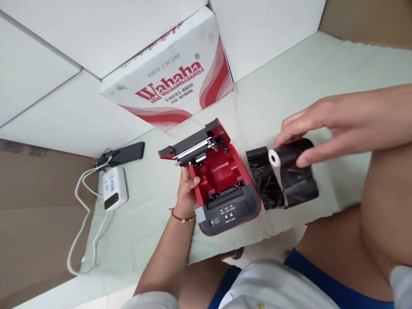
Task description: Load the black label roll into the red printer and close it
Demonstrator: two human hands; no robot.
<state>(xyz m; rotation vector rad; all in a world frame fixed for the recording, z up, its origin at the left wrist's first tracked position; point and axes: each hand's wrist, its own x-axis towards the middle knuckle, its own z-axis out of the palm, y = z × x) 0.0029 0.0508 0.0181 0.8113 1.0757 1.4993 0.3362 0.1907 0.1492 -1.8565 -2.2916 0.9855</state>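
I'm standing here watching a person using both hands over a pale green cloth. The left hand is holding a little red and black printer by its side. The thumb is pressing on the red edge, and the other fingers are mostly hiding, so I can't tell how they are bending. The printer's lid is standing open, and its red inside is showing. I can't tell if its bottom is touching the cloth.

The right hand is pinching a shiny black roll, with the thumb on the near side and the fingers going round the far side. The roll is sitting just to the right of the printer, and its white round end is facing the printer. Crinkly black wrap is lying beside the roll, close to the printer.

A red bracelet is going round the left wrist. Behind the printer, a white and red Wahaha box is leaning by the white wall. Over on the left, a white power bank is lying near a flat black thing, and a white cord is curling beside them.
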